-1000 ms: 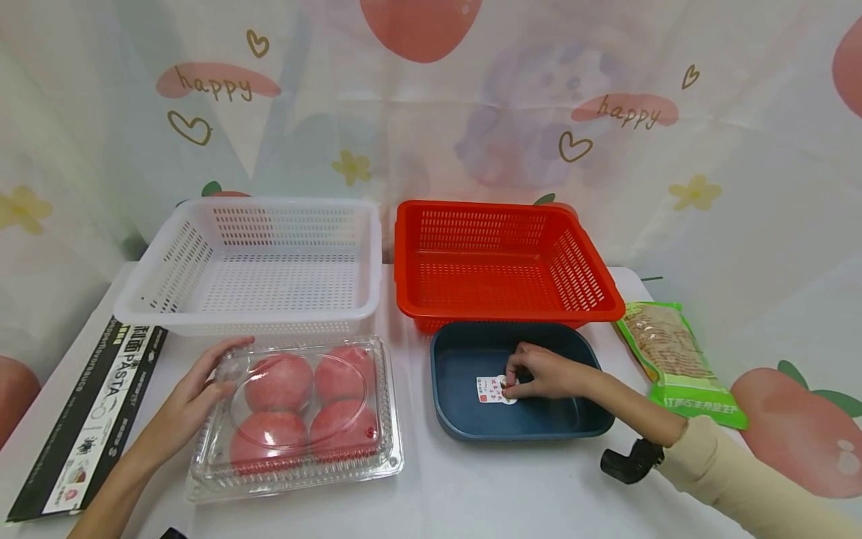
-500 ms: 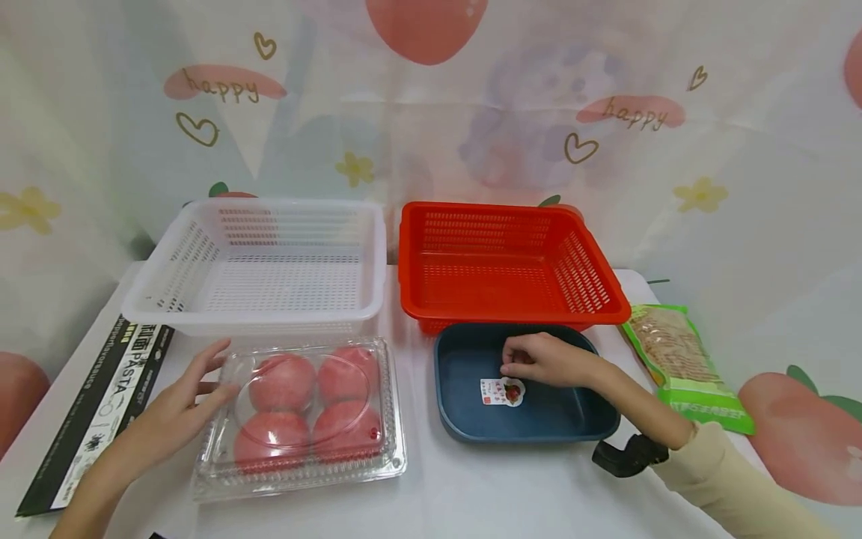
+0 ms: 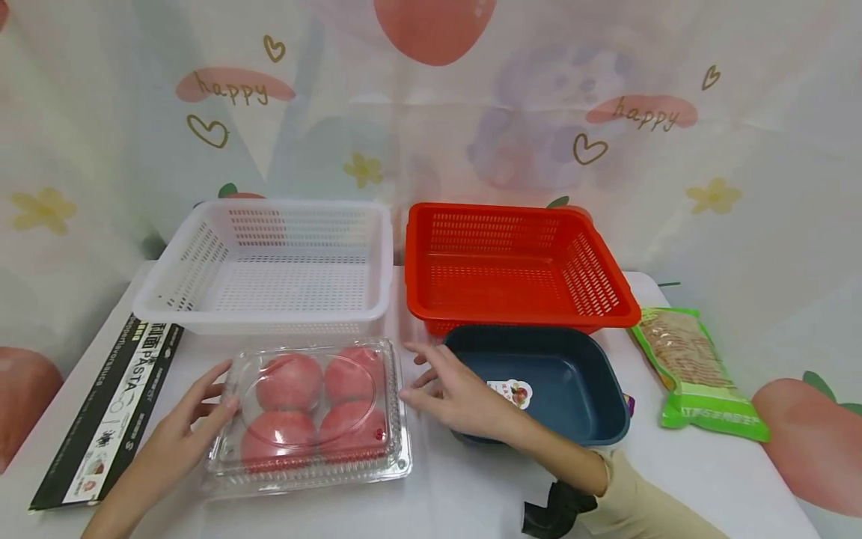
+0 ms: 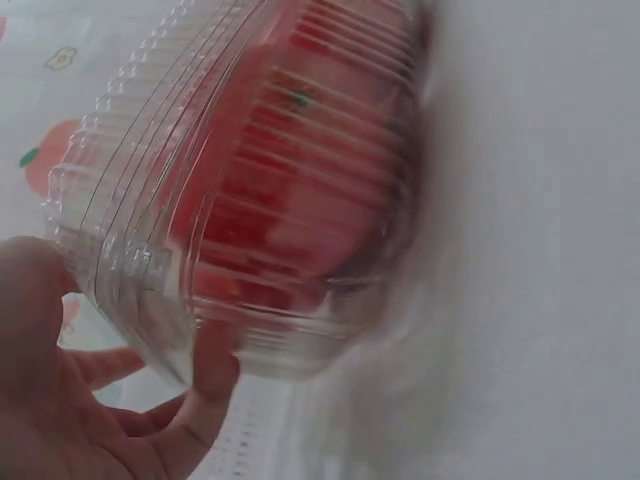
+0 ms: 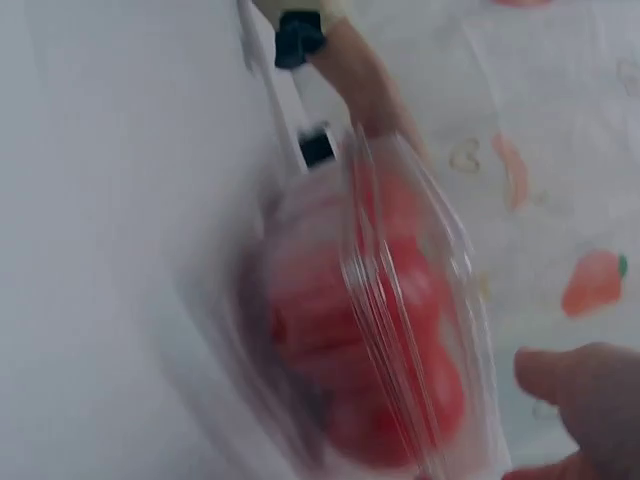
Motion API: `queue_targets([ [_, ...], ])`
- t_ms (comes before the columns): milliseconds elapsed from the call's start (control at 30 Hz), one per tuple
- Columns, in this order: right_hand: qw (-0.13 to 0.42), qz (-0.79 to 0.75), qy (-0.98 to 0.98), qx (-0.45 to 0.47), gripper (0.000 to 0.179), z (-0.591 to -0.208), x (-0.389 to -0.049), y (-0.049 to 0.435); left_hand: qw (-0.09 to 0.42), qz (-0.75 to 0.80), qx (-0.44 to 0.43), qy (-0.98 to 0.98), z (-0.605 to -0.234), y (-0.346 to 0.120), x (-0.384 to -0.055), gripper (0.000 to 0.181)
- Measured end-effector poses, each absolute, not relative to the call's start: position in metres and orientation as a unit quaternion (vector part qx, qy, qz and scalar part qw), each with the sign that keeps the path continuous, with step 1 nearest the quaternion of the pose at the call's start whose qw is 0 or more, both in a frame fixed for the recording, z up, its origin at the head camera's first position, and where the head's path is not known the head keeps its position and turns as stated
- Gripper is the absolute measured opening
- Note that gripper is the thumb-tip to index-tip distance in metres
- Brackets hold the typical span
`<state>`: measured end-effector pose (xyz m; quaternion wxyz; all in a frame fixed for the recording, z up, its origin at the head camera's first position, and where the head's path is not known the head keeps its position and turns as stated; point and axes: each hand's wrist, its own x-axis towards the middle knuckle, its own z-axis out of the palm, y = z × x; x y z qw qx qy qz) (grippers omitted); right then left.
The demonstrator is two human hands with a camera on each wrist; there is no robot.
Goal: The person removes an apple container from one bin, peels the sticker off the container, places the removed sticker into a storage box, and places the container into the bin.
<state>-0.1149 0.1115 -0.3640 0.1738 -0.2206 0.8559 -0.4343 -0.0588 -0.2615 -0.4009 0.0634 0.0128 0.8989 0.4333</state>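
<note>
A clear plastic clamshell box (image 3: 306, 475) of red tomatoes (image 3: 289, 382) lies on the white table at front left. My left hand (image 3: 175, 434) is at its left side, fingers loosely bent, thumb over the lid's edge; in the left wrist view a finger (image 4: 215, 370) overlaps the ribbed wall below the rim. Next to the box's right edge is my right hand (image 3: 465, 393), fingers spread and holding nothing. The right wrist view, blurred, shows that hand's fingers (image 5: 550, 375) just beside the lid. Behind the right hand stands a dark blue basin (image 3: 572, 385) with a white sticker (image 3: 515, 391) inside.
At the back stand a white perforated basket (image 3: 303, 284) and a red one (image 3: 512, 281). A long black-and-white pasta box (image 3: 108, 419) lies at the left. On the right is a green-trimmed bag (image 3: 700, 374) of tan food. Something small and purple (image 3: 629, 404) shows beside the basin.
My right hand has left the sticker inside the blue basin and moved left to the tomato box, its fingers spreading. The left hand, slightly off the box half a second ago, is close against it again.
</note>
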Motion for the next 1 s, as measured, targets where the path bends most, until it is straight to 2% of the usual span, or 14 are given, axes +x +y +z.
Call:
queue_targets([
  [100, 0.232, -0.430, 0.852, -0.190, 0.078, -0.364, -0.107, 0.099, 0.055, 0.447, 0.008, 0.893, -0.401, -0.258, -0.057, 0.060],
  [233, 0.283, -0.454, 0.830, -0.158, 0.082, -0.365, -0.103, 0.091, 0.045, 0.453, 0.001, 0.890, -0.401, -0.255, -0.057, 0.058],
  [367, 0.299, -0.476, 0.813, -0.152, 0.083, -0.365, -0.101, 0.089, 0.032, 0.446, -0.010, 0.895, -0.399, -0.253, -0.055, 0.058],
  [533, 0.293, -0.482, 0.810, -0.159, 0.082, -0.360, -0.097, 0.092, 0.003, 0.416, -0.018, 0.909, -0.394, -0.251, -0.051, 0.056],
  [700, 0.255, -0.542, 0.787, -0.151, 0.075, -0.356, -0.088, 0.091, -0.019, 0.420, -0.032, 0.907, -0.386, -0.246, -0.042, 0.053],
  [900, 0.147, -0.660, 0.728, -0.108, 0.064, -0.364, -0.075, 0.077, 0.013, 0.525, -0.104, 0.845, -0.385, -0.226, -0.030, 0.055],
  [1000, 0.108, -0.697, 0.704, -0.084, 0.061, -0.366, -0.072, 0.070, 0.007, 0.601, -0.135, 0.788, -0.384, -0.218, -0.026, 0.054],
])
